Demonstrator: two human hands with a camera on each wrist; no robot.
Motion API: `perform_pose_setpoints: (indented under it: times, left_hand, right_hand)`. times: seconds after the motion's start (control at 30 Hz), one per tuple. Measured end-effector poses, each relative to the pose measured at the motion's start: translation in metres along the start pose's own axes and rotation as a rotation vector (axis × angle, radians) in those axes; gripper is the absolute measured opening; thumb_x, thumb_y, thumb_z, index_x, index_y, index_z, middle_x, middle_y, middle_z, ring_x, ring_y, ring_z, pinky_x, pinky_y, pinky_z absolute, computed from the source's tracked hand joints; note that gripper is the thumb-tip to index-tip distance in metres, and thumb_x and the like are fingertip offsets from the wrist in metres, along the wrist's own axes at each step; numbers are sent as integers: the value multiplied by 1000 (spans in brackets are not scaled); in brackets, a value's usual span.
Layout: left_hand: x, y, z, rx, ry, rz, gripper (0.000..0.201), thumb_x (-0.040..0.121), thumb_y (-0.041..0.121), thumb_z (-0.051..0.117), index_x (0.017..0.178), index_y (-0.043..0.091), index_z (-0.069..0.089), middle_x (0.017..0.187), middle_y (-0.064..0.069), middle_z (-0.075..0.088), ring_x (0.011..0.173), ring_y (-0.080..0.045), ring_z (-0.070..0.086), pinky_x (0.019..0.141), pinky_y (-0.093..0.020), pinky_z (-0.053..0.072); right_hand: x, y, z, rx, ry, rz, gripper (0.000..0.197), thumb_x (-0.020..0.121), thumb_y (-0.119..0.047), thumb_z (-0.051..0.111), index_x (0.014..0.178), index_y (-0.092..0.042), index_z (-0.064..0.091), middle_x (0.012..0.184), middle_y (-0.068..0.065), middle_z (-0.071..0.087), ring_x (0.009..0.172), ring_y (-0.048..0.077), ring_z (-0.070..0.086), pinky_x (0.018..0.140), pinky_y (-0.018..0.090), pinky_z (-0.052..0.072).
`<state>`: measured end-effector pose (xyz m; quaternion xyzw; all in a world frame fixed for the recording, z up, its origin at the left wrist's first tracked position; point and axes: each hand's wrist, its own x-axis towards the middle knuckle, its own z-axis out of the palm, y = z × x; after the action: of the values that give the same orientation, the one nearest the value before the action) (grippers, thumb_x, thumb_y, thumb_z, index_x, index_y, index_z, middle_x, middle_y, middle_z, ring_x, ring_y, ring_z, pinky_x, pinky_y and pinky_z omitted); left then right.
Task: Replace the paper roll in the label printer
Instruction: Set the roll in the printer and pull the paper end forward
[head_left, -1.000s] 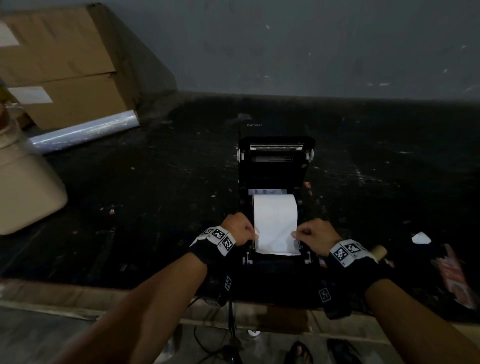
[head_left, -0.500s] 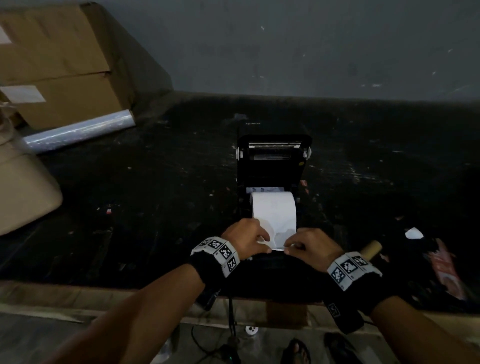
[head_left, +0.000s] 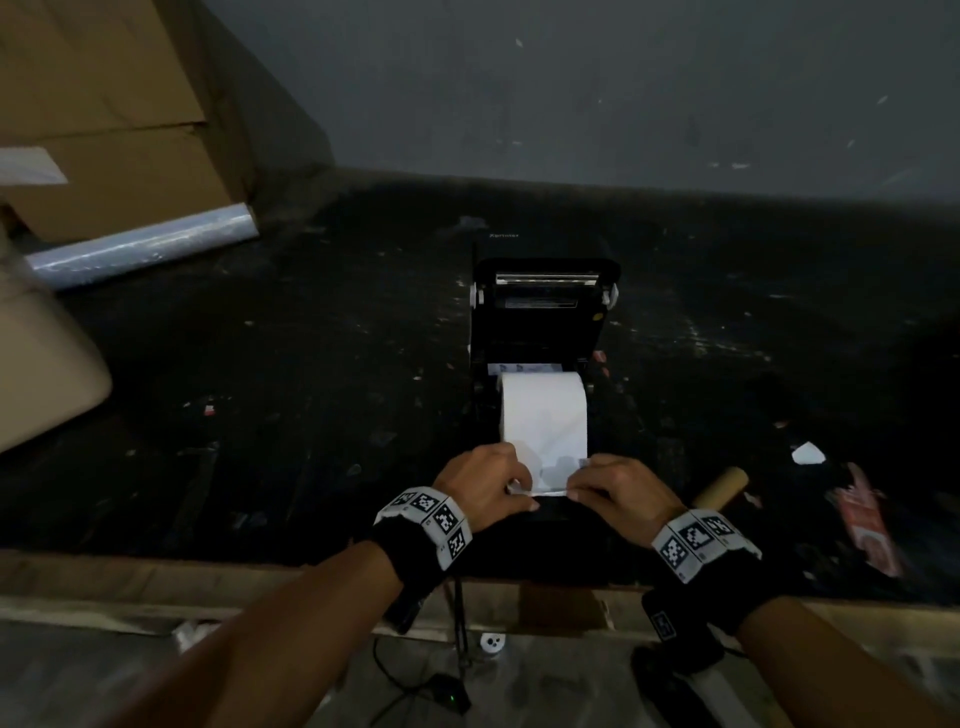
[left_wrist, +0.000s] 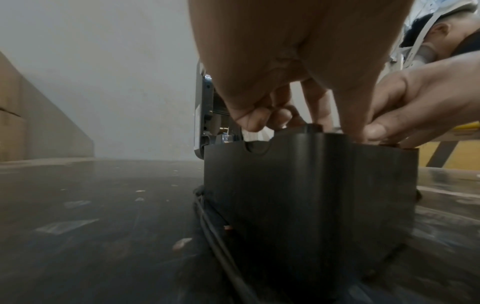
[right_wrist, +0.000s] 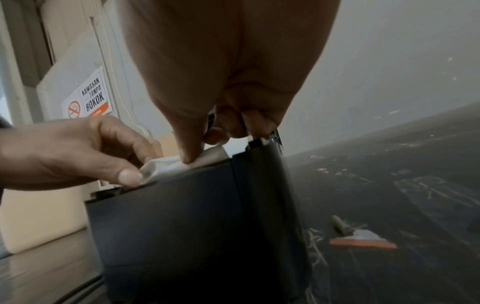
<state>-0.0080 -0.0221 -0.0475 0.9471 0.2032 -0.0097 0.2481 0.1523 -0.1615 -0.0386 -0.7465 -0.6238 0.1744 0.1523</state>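
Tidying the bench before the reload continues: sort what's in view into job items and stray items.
Job:
- label printer, lid open
- paper roll, seated inside
- left hand and right hand, both pinching the paper's loose end

Stray:
- cardboard core
- film roll
- cardboard boxes
- white scrap

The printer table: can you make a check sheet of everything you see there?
Surface: dark table, scuffed, paper bits.
Job's things: label printer, lid up; white paper roll inside, its end drawn over the front edge.
Clutter: cardboard core, white scrap, red wrapper, film roll.
Hands: left hand and right hand pinch the paper's end.
Cables: black cable beside the printer.
Surroundings: cardboard boxes, grey wall.
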Motion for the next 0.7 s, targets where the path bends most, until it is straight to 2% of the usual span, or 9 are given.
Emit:
perform_pose_setpoints:
  times: [0.1, 0.2, 0.3, 0.4, 0.57, 0.7]
  left_hand:
    - [-5, 2, 2, 7, 28, 30, 25, 85, 33, 59, 99, 15, 70, 104, -5, 61, 96, -22, 59, 81, -34, 49]
    - [-12, 7, 4, 0, 45, 65, 26, 87, 30, 57, 98, 12, 71, 99, -5, 64, 92, -22, 60, 79, -35, 49]
    - [-19, 12, 3, -7, 27, 67, 24, 87, 28, 57, 96, 12, 73, 96, -5, 66, 91, -21, 61, 80, -36, 50]
    - [-28, 18, 2, -17, -13, 57, 23, 86, 28, 59, 96, 14, 74, 99, -6, 69, 93, -21, 63, 84, -37, 51]
    - [-42, 33, -1, -4, -59, -16, 21, 85, 27, 62, 97, 14, 74, 101, -5, 72, 93, -21, 65, 85, -36, 51]
    - [-54, 41, 3, 7, -55, -76, 21, 84, 27, 62, 97, 15, 73, 101, -4, 73, 92, -19, 65, 83, -27, 49]
  right_hand:
    - [-4, -2, -3, 14, 4, -17, 17, 87, -23, 58, 95, -16, 71, 89, -4, 56, 86, 16, 60, 80, 22, 44]
    - [-13, -2, -5, 26, 21, -23, 18, 85, -26, 61, 97, -16, 70, 90, -10, 48, 84, 6, 52, 78, 18, 39]
    - [-23, 2, -7, 8, -8, 5, 23, 79, -31, 67, 99, -19, 68, 87, -11, 44, 80, 6, 49, 74, 20, 42]
    - [-32, 4, -9, -7, 7, -9, 16, 82, -28, 64, 94, -19, 69, 86, -10, 44, 81, 9, 51, 75, 27, 46]
    - [-45, 4, -10, 56, 2, -110, 17, 82, -29, 64, 93, -18, 71, 85, -10, 47, 80, 6, 50, 76, 25, 46]
    - [-54, 2, -8, 79, -30, -168, 15, 82, -29, 63, 90, -20, 72, 83, -3, 55, 82, 14, 57, 78, 33, 49]
